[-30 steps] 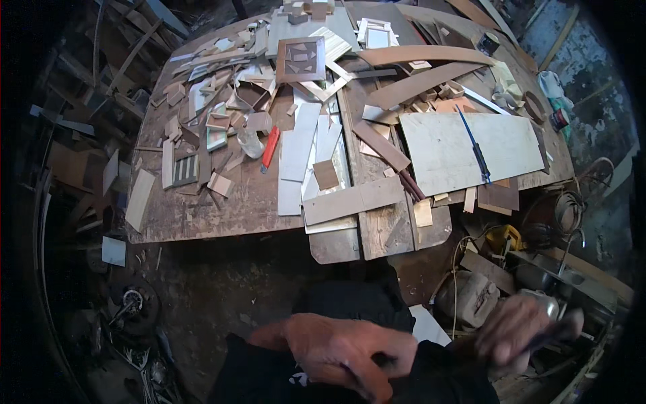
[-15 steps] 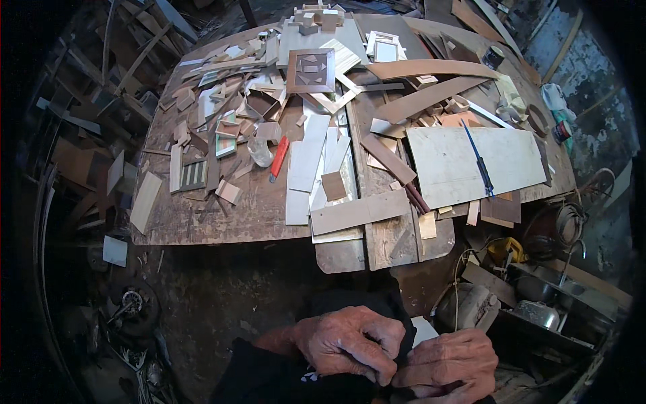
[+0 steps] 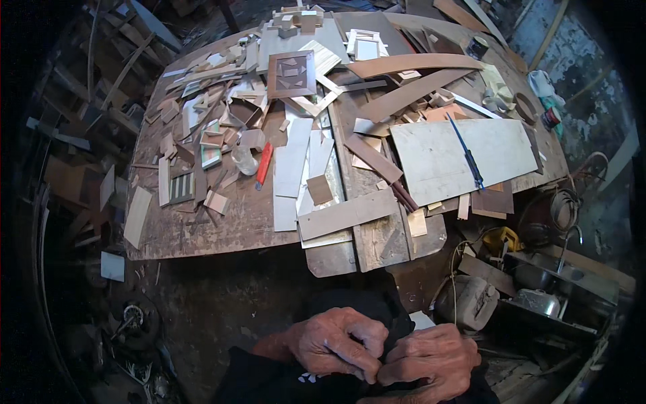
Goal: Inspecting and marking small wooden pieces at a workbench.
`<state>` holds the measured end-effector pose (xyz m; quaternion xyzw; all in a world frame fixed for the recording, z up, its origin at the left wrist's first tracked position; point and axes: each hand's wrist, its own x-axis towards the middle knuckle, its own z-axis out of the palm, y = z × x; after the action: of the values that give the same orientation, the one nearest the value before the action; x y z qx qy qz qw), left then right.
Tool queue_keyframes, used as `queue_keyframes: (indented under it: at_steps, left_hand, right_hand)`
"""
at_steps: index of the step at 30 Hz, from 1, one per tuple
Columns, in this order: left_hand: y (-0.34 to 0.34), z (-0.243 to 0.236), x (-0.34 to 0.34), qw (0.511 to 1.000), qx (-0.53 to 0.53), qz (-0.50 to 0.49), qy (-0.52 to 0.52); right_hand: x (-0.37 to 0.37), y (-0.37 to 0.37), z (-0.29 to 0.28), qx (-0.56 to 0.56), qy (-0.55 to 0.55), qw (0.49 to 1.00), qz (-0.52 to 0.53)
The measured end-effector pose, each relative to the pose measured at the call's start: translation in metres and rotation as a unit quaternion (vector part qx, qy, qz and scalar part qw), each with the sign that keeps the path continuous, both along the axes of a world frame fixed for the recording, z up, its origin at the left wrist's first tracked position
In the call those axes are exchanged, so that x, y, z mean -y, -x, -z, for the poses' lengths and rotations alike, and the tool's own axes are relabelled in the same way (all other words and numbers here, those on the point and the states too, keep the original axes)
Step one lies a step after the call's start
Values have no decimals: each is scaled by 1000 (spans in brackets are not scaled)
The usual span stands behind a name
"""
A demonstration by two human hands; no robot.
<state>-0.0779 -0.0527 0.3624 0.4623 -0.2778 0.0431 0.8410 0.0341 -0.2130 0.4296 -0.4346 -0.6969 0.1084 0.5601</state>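
Low in the view, my left hand [image 3: 336, 342] and my right hand [image 3: 431, 360] are close together over my dark clothing [image 3: 262, 377], their fingertips meeting or nearly so. Both are closed, with bent fingers. Whatever lies between the fingertips, if anything, is hidden from here. Small white bits or marks [image 3: 307, 378] show on the dark cloth just below my left hand. Beyond the hands stands a worn wooden table [image 3: 195, 239], its near edge apart from them. A brown board [image 3: 346, 217] lies across its front extension.
On the table are a red utility knife [image 3: 264, 165], a blue-and-black pointed tool [image 3: 469, 158] on a pale panel [image 3: 417, 161], a brown frame [image 3: 272, 75] and many wood offcuts. A grimy jerrycan [image 3: 468, 303] and a metal sink [image 3: 538, 303] stand at right.
The view has swung slightly, so the table sits further left in it. My hands appear a little further left, the right one nearer the left. Both stay closed.
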Motion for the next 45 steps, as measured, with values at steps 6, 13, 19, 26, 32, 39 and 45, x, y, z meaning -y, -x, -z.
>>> queue_keyframes:
  at_steps: [6, 13, 19, 26, 32, 39, 45]
  left_hand:
    - [-16, 17, -22, 975, -56, -119, -176]
    - [-58, 144, -56, 612, -187, -411, -650]
    - [-72, 191, -72, 531, -236, -371, -724]
    - [-84, 206, -74, 540, -219, -385, -716]
    - [-91, 210, -70, 512, -253, -349, -742]
    - [-100, 192, -59, 519, -175, -394, -738]
    - [-109, 212, -65, 597, -163, -531, -579]
  right_hand:
    - [19, -64, 59, -230, 132, 947, 179]
    - [58, -248, 226, -51, 323, 717, 615]
    - [66, -341, 270, 138, 372, 601, 694]
    - [78, -377, 308, 124, 508, 569, 635]
    - [71, -379, 304, 203, 482, 578, 626]
    - [95, -370, 319, 224, 371, 639, 636]
    - [67, -237, 250, -201, 289, 731, 585]
